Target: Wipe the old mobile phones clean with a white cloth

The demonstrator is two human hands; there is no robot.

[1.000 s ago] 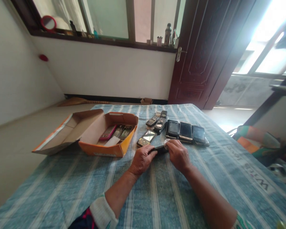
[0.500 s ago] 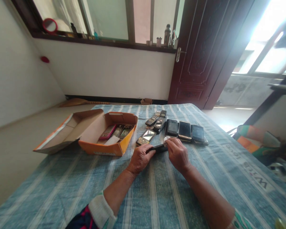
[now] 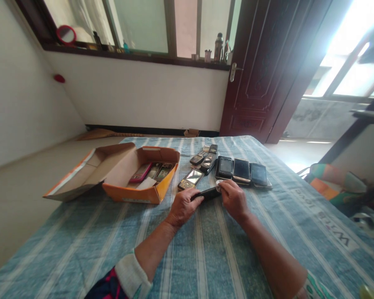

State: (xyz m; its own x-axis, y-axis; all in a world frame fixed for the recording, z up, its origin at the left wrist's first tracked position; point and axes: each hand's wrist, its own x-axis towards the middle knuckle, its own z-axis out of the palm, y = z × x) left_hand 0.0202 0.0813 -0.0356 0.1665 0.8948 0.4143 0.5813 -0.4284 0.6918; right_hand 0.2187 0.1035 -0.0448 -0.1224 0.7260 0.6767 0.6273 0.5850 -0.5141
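My left hand is closed around the near end of a black mobile phone, held tilted above the cloth. A small white wad, tissue or cotton, is pinched in the fingers of my right hand at the phone's other end. Just beyond my left hand lies a gold keypad phone. Behind it are an open black flip phone and a small keypad phone. Past my right hand several touchscreen phones lie in a row, among them a gold-edged one.
An open orange cardboard box with its lid folded left stands on the left; inside are a pink phone and other phones. A blue striped cloth covers the table. A dark red door stands beyond.
My right hand with the white wad has shifted slightly right along the black phone, so more of its surface shows. My left hand has stayed nearly still.
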